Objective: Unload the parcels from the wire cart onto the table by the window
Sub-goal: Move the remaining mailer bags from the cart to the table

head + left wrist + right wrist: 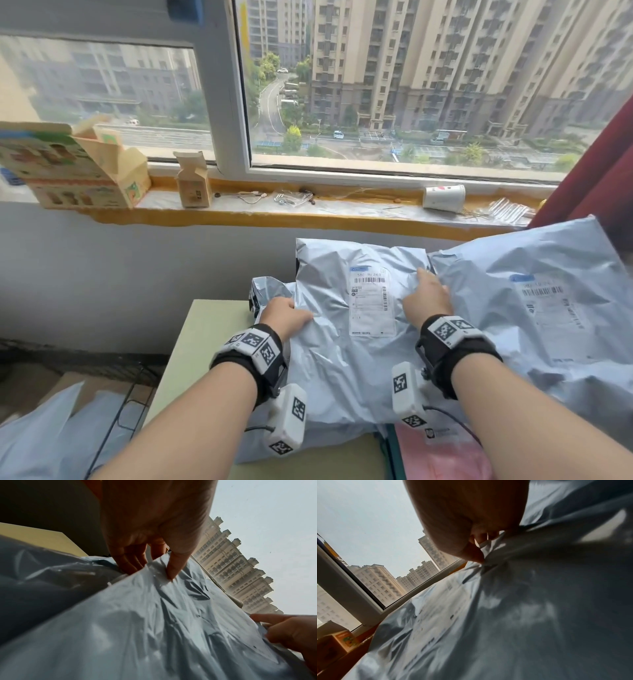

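Left hand [286, 317] pinching left edge of grey labelled mailer [342, 342], thumb on top; right hand [426, 298] gripping its right edge. Mailer resting on table [191, 346], overlapping neighbouring parcel [548, 308].

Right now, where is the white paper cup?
In the head view the white paper cup lies on its side on the window sill, toward the right, behind the grey parcels.

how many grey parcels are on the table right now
3, perhaps more hidden beneath. The middle parcel is gripped by the left hand and right hand; a larger parcel lies right of it; a crumpled parcel pokes out at its left edge.
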